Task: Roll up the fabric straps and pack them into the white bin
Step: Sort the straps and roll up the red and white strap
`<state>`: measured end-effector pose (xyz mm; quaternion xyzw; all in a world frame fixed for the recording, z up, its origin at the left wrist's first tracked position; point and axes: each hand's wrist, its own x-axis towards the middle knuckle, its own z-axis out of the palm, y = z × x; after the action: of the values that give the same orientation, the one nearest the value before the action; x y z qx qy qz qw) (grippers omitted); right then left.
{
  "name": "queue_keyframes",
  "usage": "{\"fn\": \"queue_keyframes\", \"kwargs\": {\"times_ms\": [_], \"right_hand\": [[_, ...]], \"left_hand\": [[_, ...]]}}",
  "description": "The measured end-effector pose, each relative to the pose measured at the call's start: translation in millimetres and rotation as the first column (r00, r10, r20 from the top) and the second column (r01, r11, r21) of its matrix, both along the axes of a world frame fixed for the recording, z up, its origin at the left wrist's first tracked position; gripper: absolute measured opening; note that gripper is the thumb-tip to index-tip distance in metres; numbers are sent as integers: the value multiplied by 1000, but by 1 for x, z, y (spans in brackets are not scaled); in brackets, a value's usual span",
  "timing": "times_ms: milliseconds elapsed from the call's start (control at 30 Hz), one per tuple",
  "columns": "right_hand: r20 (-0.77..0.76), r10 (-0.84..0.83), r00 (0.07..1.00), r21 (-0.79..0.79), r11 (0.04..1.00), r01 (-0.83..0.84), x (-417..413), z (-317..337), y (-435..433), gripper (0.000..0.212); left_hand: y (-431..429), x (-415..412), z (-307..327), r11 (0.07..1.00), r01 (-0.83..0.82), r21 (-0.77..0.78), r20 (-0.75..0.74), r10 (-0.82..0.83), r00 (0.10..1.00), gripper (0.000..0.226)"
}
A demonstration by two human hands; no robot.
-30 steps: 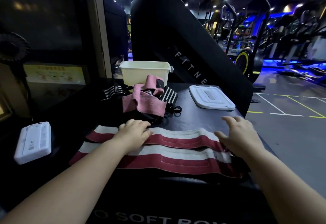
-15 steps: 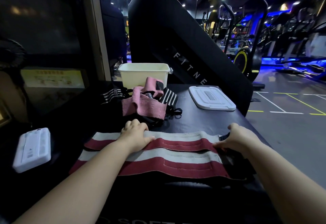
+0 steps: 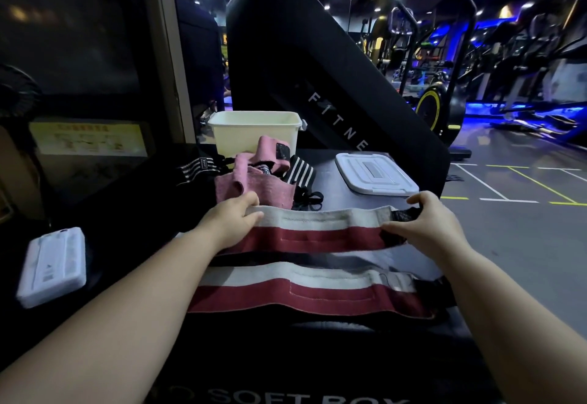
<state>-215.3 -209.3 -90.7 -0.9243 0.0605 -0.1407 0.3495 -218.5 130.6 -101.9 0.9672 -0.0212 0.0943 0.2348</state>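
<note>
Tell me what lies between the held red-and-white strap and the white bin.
Between the held red-and-white strap and white bin: a heap of pink and black-striped straps, head view.

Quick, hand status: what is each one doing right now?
Left hand: grips the left end of the farther red-and-white strap.
Right hand: grips the same strap's right end, at its black tab.

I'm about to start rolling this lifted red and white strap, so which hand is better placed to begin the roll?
Probably the right hand: it pinches the held strap at its black end, where a roll can start. The left hand grips its other side.
</note>
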Motion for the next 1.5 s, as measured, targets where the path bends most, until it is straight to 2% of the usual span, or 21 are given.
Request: {"fn": "queue_keyframes", "kwargs": {"times_ms": [133,233,333,467,600,767,867,933,1000,1133,1200,1333,1400,1500], "right_hand": [[10,4,1000,94,996,-5,-3,3,-2,65],[18,16,1000,146,989,-19,-7,3,-6,63],[6,42,999,163,986,-42,-16,5,-8,62],[-65,78,995,93,993,-72,-31,6,-14,60],[-114,74,991,-51,995,-80,-44,-7,-23,60],[-129,33,991,-173,983,-55,-59,-19,-31,57],[-126,20,992,-192,980,-45,-65,-24,-37,56],[-133,17,991,-192,981,-43,-66,-29,-41,56],[-130,14,991,-179,983,-37,-67,-34,-43,56],[-127,18,992,-156,987,-38,-69,-41,-44,59],[-139,23,990,-165,985,-46,-68,-43,-45,63],[-171,38,984,-172,983,-68,-66,-47,-49,75],[-183,35,982,-172,983,-67,-67,-46,-49,78],[-201,-5,980,-271,961,-51,-68,-44,-46,74]], "left_hand": [[7,-1,20,1000,11,13,53,-11,999,12],[13,-6,34,999,39,-9,61,-39,997,2],[16,-15,51,995,70,-73,50,-67,996,12],[14,-29,49,996,82,-33,-72,-84,994,21],[6,-37,13,994,106,-11,-157,-106,982,24],[-4,-42,-14,994,108,-17,-174,-110,979,29],[-5,-42,-15,995,98,-34,-192,-103,976,30],[-9,-45,-15,996,92,24,-211,-84,974,30],[-14,-50,-14,986,79,144,-216,-46,975,34],[-24,-58,-14,939,107,327,-160,-56,986,29],[-26,-59,-15,925,144,351,-153,-95,984,31],[-23,-55,-21,928,155,339,-163,-104,981,53],[-23,-54,-22,933,132,335,-179,-75,981,52],[-23,-54,-18,930,129,343,-174,-73,982,45]]}}
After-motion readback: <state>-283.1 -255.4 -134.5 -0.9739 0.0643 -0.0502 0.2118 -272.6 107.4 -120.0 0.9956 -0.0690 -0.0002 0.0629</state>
